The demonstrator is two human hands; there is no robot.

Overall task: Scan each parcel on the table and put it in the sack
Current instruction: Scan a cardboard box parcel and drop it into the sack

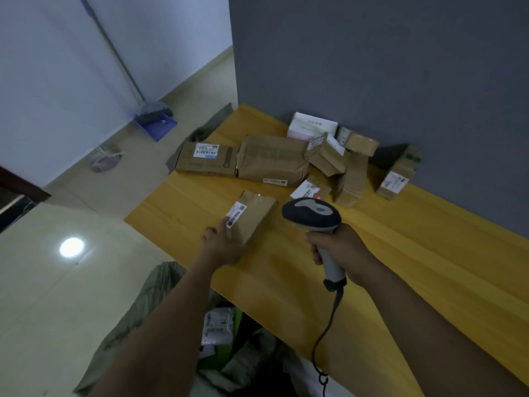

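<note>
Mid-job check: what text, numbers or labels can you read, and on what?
Nothing reads clearly.
White barcode sticker on small brown parcel gripped by left hand: blurred.
White barcode label on flat brown cardboard box: blurred.
Faint print on white box by the wall: too small.
White label on upright brown box at right: blurred.
Grey handheld scanner in right hand: no text visible.

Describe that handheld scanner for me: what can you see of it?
The scanner is a pistol-shaped handheld, plastic by its look. It has a dark rounded head with a grey panel on top, and a light grey handle with a dark base. A dark cable trails from the base toward the near edge of the table. The right hand grips the handle and holds the scanner over the table, its head aimed forward and left toward the small parcel.
</note>
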